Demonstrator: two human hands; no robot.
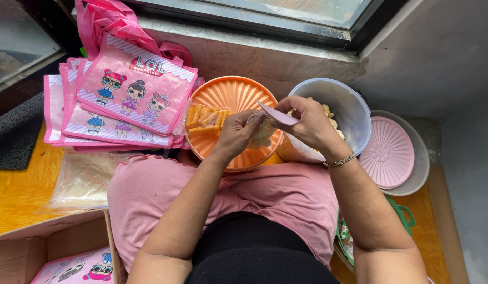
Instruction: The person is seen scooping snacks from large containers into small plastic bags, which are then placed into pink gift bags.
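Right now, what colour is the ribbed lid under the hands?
Orange, with ribs fanning out from its centre: the ribbed lid shows best in the head view.

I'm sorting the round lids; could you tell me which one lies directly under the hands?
The orange ribbed lid lies under both hands; the pink lid sits apart in the grey bowl on the right.

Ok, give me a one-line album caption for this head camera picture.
Left hand and right hand hold a small clear bag above an orange lid, beside a snack tub.

Glossy ribbed plastic lid [230, 94], translucent plastic tub [354, 113], matt pink cloth bags [128, 100], varnished wood floor [15, 192]
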